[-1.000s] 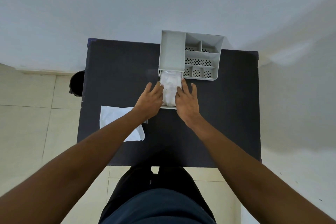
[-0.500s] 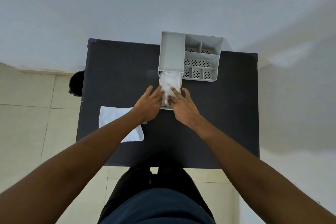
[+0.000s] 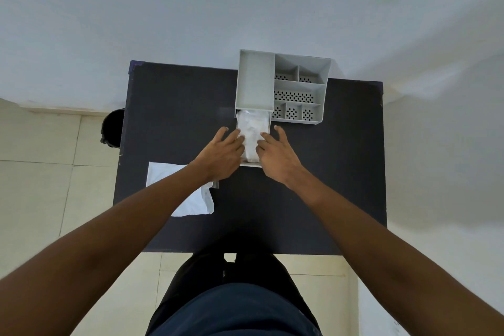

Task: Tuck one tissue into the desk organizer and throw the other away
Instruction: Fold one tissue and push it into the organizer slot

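Observation:
A grey desk organizer (image 3: 256, 82) stands at the far edge of the black table (image 3: 169, 106). Its pulled-out drawer (image 3: 252, 163) holds a crumpled white tissue (image 3: 252, 131). My left hand (image 3: 221, 153) and my right hand (image 3: 275, 154) flank the drawer, fingertips pressing on the tissue from both sides. A second white tissue (image 3: 191, 204) lies flat on the table at the near left, partly hidden by my left forearm.
A black bin (image 3: 113, 128) stands on the tiled floor just past the table's left edge. The organizer's right part has several perforated compartments (image 3: 294, 97). A white wall runs behind the table.
Both hands have slid back along the drawer toward me, and their fingers have moved inward onto the tissue, pressing it down. The flat tissue has not moved.

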